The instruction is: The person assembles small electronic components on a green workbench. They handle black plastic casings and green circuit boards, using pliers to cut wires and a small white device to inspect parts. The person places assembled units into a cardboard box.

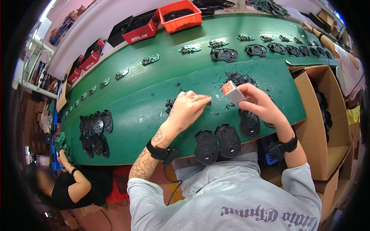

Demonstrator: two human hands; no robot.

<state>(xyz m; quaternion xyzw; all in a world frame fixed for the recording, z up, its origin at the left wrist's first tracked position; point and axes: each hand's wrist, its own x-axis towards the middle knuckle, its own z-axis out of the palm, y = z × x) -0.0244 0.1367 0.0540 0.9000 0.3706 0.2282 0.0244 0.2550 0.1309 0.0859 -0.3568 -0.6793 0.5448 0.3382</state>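
My right hand grips a small white box with an orange-red end, thumb and fingers around its sides. My left hand hovers over the green table, fingers pressed together and blurred at the tips; what they hold, if anything, is too small to make out. Beyond the box lies a heap of small black parts. Another cluster of black bits sits beside my left hand, partly hidden by it. Along the near edge lie black computer-mouse shells, one more shell below my right hand.
Stacked shells lie at left. Green circuit boards and shells line the far strip. Behind stand an orange bin and red boxes. A cardboard carton stands at right. Two co-workers sit at left and far right.
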